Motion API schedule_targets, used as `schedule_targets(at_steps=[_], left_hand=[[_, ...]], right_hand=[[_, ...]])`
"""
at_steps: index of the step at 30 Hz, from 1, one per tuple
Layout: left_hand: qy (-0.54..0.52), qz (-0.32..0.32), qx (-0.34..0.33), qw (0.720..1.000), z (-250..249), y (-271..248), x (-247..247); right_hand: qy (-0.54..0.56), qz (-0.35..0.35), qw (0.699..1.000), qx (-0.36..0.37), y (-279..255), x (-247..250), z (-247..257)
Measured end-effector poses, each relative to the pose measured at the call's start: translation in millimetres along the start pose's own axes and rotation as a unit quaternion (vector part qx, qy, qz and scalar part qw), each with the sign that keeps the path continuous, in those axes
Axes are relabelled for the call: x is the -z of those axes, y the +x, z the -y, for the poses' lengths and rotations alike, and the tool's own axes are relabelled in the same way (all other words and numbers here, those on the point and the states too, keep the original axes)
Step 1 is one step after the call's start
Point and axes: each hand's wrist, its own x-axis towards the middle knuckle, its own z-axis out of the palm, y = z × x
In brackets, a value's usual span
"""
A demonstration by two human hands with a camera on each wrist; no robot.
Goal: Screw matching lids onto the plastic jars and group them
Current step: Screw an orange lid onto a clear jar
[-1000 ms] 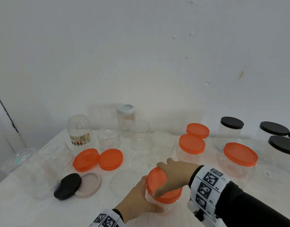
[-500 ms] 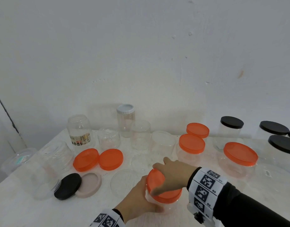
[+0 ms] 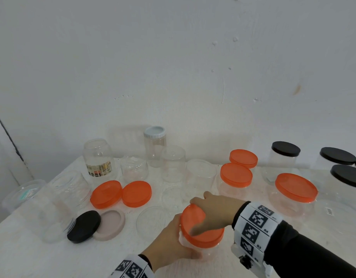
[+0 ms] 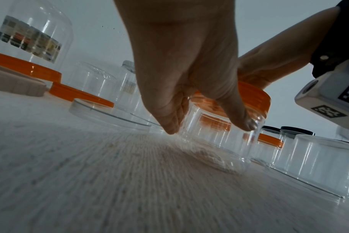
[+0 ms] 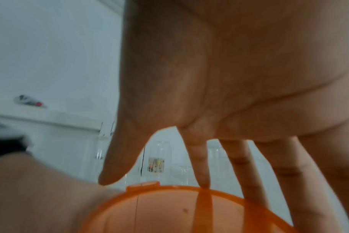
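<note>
A clear plastic jar [image 3: 205, 254] stands on the white table [image 3: 32, 257] near the front middle. My left hand [image 3: 169, 243] grips its side from the left, thumb and fingers curled round the wall [image 4: 219, 141]. An orange lid [image 3: 193, 217] sits on the jar's mouth. My right hand [image 3: 217, 209] lies over the lid from the right and holds it, the fingers reaching down over its rim. The right wrist view shows fingertips [image 5: 204, 181] on the far edge of the orange lid [image 5: 159, 209]. The lid's threads are hidden.
Two loose orange lids [image 3: 107, 194] [image 3: 137, 194], a black lid [image 3: 84, 226], a beige lid [image 3: 111, 224] and a clear lid [image 3: 153, 219] lie to the left. Open clear jars [image 3: 173, 163] stand behind. Orange-lidded jars [image 3: 236, 175] and black-lidded jars [image 3: 285, 149] stand to the right.
My right hand has turned a little on the orange lid and its wrist has shifted slightly left. The jar and my left hand stay where they were.
</note>
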Motion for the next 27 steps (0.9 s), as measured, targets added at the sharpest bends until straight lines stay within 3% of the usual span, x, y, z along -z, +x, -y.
schedule_targets(at_steps=[9,18,24,27], left_hand=[[0.025,-0.004,0.012,1.000,-2.6,0.3,0.7],[0.020,-0.006,0.018,1.000,-5.0,-0.7,1.3],[0.044,-0.009,0.020,0.999,-7.2,-1.2,0.8],[0.037,-0.010,0.017,0.999,-7.4,-1.4,0.4]], right_hand=[[-0.008,0.046,0.997,0.067,-5.4,3.8,4.0],[-0.017,0.027,0.999,-0.003,-2.1,1.5,1.3],[-0.002,0.043,0.997,0.069,-5.5,5.6,1.9],[0.004,0.034,0.997,0.065,-3.9,3.0,-0.5]])
